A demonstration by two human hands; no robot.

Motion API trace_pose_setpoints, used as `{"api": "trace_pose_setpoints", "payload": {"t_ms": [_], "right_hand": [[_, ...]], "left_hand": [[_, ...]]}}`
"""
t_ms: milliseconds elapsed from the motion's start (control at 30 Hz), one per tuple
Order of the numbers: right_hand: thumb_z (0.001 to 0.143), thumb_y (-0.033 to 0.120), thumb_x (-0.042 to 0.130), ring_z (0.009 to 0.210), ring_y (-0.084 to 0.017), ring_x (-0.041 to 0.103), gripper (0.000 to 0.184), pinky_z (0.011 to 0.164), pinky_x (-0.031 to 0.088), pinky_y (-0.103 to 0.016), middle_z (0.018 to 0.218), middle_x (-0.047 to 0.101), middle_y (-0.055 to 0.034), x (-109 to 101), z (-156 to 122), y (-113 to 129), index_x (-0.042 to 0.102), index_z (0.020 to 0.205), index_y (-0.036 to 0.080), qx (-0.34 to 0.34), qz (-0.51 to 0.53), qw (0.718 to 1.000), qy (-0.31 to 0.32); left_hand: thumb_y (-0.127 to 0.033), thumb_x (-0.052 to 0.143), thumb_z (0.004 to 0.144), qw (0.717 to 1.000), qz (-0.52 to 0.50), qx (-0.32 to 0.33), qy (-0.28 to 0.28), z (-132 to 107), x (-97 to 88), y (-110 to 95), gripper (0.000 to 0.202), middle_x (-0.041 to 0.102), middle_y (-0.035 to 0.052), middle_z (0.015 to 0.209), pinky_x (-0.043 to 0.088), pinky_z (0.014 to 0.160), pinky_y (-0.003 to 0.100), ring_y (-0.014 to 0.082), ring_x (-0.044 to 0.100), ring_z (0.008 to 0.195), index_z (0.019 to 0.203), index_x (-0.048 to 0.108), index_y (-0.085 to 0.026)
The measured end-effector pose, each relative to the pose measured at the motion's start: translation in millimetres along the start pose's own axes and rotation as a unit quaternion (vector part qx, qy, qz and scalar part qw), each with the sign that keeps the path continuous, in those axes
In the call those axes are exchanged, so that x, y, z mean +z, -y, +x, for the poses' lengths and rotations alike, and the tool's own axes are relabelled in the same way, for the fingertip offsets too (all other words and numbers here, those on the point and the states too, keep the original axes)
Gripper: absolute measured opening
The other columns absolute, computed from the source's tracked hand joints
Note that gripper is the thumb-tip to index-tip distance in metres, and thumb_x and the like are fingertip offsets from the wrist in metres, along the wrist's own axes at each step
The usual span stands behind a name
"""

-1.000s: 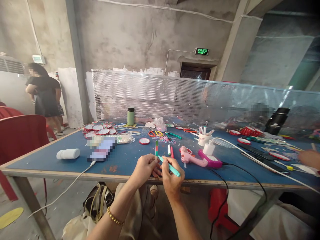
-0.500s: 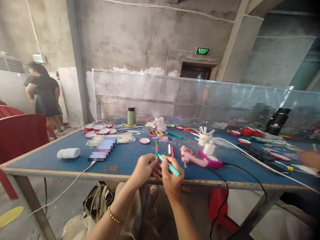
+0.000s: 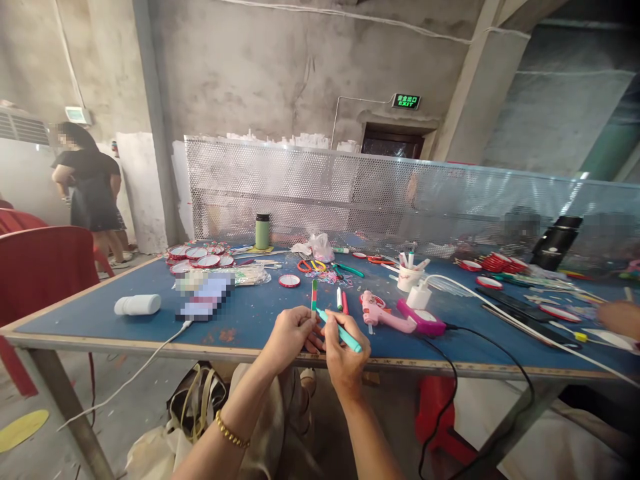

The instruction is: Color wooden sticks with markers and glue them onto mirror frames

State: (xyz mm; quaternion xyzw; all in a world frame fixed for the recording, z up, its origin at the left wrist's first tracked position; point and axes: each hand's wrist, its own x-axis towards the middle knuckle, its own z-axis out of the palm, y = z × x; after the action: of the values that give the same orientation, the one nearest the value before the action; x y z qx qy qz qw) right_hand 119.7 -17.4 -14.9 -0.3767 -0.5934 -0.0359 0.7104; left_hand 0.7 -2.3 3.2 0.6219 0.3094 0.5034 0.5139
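My left hand (image 3: 296, 333) pinches the lower end of a narrow flat stick (image 3: 315, 293), held upright and coloured in green and red bands. In my right hand (image 3: 348, 353) is a turquoise marker pen (image 3: 342, 331), gripped like a pencil, its tip close to or touching the stick near my left fingers. Both hands are at the table's front edge. Just beyond them lie a white-and-green marker (image 3: 339, 299) and a red marker (image 3: 345, 303). To the right rests a pink glue gun (image 3: 387, 316).
On the blue table (image 3: 135, 340) are a white bottle (image 3: 137, 305), a phone (image 3: 207, 297) on a cable, round red-rimmed discs (image 3: 207, 262), pliers (image 3: 347, 270), a cup of pens (image 3: 410, 277) and a green flask (image 3: 263, 232). Another person's hand (image 3: 619, 320) is at far right.
The back end of the turquoise marker has shifted very slightly right with my right hand. My left hand and the stick stay in place. A person in the background has moved slightly.
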Motion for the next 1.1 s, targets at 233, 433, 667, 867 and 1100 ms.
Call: {"api": "trace_pose_setpoints", "payload": {"t_ms": [233,433,667,867,1100], "right_hand": [[0.095,0.026,0.053,0.057,-0.014,0.067,0.022,0.054,0.053,-0.023,0.07,0.072,-0.0032,-3.7,1.0,3.5,0.071,0.086,0.018,0.007,-0.007,1.0,0.023],[0.096,0.027,0.053,0.057,-0.014,0.067,0.023,0.056,0.054,-0.024,0.07,0.072,-0.003,-2.8,0.2,1.1,0.071,0.086,0.019,0.0,-0.004,0.999,0.034],[0.096,0.026,0.053,0.06,-0.015,0.068,0.021,0.059,0.055,-0.024,0.073,0.073,-0.0032,-2.6,1.1,2.3,0.07,0.087,0.019,-0.007,-0.008,0.999,0.035],[0.096,0.025,0.053,0.065,-0.016,0.071,0.02,0.064,0.058,-0.025,0.077,0.074,-0.0036,-2.4,1.2,2.4,0.069,0.087,0.019,-0.006,-0.002,0.999,0.036],[0.095,0.024,0.053,0.068,-0.016,0.072,0.018,0.065,0.059,-0.026,0.081,0.075,-0.0048,-1.7,0.5,0.5,0.069,0.088,0.018,-0.003,0.0,0.999,0.045]], "left_hand": [[-0.049,0.064,0.081,1.0,0.007,0.006,-0.003,0.6,-0.3,0.9,0.035,0.066,0.0034,0.069,0.052,0.046,0.02,0.0145,0.069,0.055,0.074,0.056,-0.015],[-0.047,0.066,0.081,1.0,0.013,0.008,-0.006,1.3,-1.3,1.4,0.035,0.064,0.0016,0.065,0.053,0.046,0.02,0.0142,0.067,0.054,0.073,0.058,-0.015],[-0.045,0.065,0.082,1.0,0.012,0.006,-0.007,-0.3,-0.3,-1.8,0.033,0.063,0.0007,0.064,0.053,0.047,0.021,0.0139,0.067,0.053,0.071,0.056,-0.015],[-0.042,0.065,0.082,1.0,0.013,0.006,-0.007,0.0,-0.3,-3.3,0.031,0.063,0.0007,0.065,0.053,0.046,0.02,0.0135,0.067,0.053,0.073,0.057,-0.014],[-0.042,0.065,0.081,1.0,0.015,0.005,-0.011,-1.4,0.7,-4.1,0.03,0.062,0.0,0.063,0.054,0.046,0.021,0.0138,0.066,0.052,0.072,0.057,-0.015]]}}
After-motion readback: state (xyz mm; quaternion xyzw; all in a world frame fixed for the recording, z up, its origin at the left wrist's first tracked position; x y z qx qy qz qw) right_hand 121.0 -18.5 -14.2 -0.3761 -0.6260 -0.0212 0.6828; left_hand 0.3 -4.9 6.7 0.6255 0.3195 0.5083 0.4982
